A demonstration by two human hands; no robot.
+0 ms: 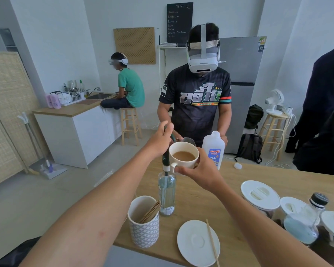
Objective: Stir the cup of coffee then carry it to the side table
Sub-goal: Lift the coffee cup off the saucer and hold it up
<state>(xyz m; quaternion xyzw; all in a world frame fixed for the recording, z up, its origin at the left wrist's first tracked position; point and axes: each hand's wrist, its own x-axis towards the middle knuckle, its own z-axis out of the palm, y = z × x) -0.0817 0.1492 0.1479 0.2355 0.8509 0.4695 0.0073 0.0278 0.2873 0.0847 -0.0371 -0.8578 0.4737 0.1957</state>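
A: Two bare hands up over the light wooden worktop (277, 182). Right hand (202, 170) has the white ceramic cup of milky brown coffee (183, 155), fingers wrapped round its near side by the handle, cup lifted clear of the worktop.

B: Left hand?

A: Left hand (160, 139) is just left of the cup rim, fingers curled narrow. Whether they touch the cup or pinch anything, cannot tell.

B: What sits below?

A: Clear glass bottle with a dark pump top (167, 191) directly under the cup. Nearer the camera, a white patterned holder of brown wooden sticks (144, 222), and a round white saucer (198, 242) with one thin wooden stirring stick (212, 241) lying across it.

B: Behind the cup?

A: White plastic milk bottle with a blue label (214, 149), open, its small white cap (238, 166) lying apart on the worktop. White-lidded jars (260, 194) at right. Person in a dark printed shirt (197, 101) stands across the worktop wearing a white headset.
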